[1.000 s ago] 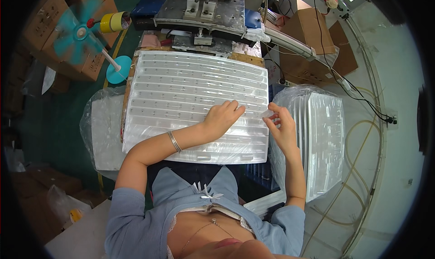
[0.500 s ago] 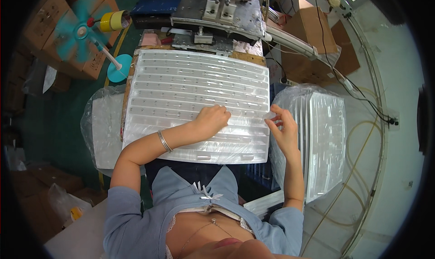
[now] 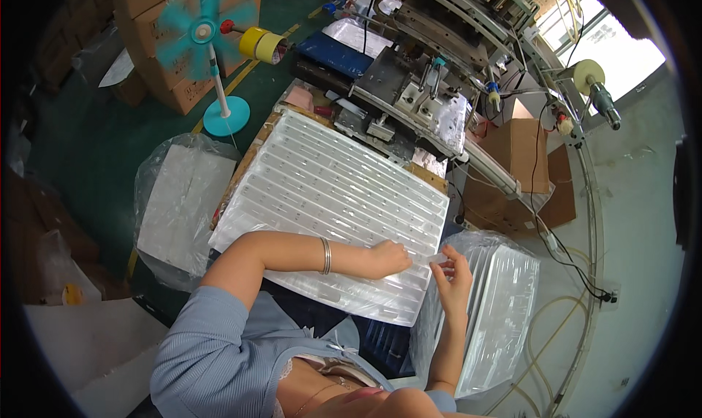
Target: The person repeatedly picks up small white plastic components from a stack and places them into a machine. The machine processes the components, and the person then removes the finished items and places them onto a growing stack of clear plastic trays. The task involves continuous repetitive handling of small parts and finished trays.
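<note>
Since the earlier frame your left hand [image 3: 390, 259] has come across toward the right edge of the ribbed white panel [image 3: 329, 180], and your view has tilted. Its fingers are curled in; whether they grip anything is hidden from you. Your right hand [image 3: 456, 273], just beside it and off the panel's right edge, has thumb and forefinger nearly together on what looks like a small translucent piece [image 3: 437, 259].

Position: panel lies film-side up on the wooden worktop [image 3: 427, 175], its near edge jutting over your lap. Wrapped panels [image 3: 503, 301] stand to the right, by your right forearm; a plastic-wrapped pale slab [image 3: 175, 202] is at left.

Risks, judged: the piece could slip from that fingertip pinch if your two hands bump, and a clear scrap would be hard to find against the white ribs. Your left forearm crosses the near part; leaning there could tip or slide the panel lapward. A swing of your right elbow could snag the loose wrapping.
</note>
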A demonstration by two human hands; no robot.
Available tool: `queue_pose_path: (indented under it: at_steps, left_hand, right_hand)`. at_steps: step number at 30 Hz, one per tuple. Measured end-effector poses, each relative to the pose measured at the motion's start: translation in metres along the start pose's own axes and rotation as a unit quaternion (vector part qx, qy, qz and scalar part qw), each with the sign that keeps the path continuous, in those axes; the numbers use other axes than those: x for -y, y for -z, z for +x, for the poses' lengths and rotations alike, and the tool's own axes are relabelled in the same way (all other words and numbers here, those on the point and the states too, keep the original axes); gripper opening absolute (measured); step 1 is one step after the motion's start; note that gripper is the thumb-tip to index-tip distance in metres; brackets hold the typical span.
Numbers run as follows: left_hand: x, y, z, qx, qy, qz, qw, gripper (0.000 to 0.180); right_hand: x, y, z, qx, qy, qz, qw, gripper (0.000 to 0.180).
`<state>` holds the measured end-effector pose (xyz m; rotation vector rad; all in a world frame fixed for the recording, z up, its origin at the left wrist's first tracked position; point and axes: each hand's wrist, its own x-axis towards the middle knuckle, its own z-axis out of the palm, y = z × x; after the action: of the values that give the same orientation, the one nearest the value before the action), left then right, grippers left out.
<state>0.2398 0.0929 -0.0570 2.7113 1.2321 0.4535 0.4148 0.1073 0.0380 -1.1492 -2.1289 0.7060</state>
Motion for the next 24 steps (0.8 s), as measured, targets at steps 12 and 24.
queue_pose_path:
  at_steps: [12,24]
  left_hand:
    - [-0.018,-0.023,0.020,-0.083,-0.003,-0.026,0.996,0.017]
    - [0.136,0.120,-0.029,-0.460,0.194,-0.073,0.863,0.039]
  right_hand:
    - [0.006,-0.004,0.008,-0.017,-0.049,0.027,0.998,0.036]
    - [-0.013,0.008,0.013,-0.119,-0.059,0.068,0.989,0.035]
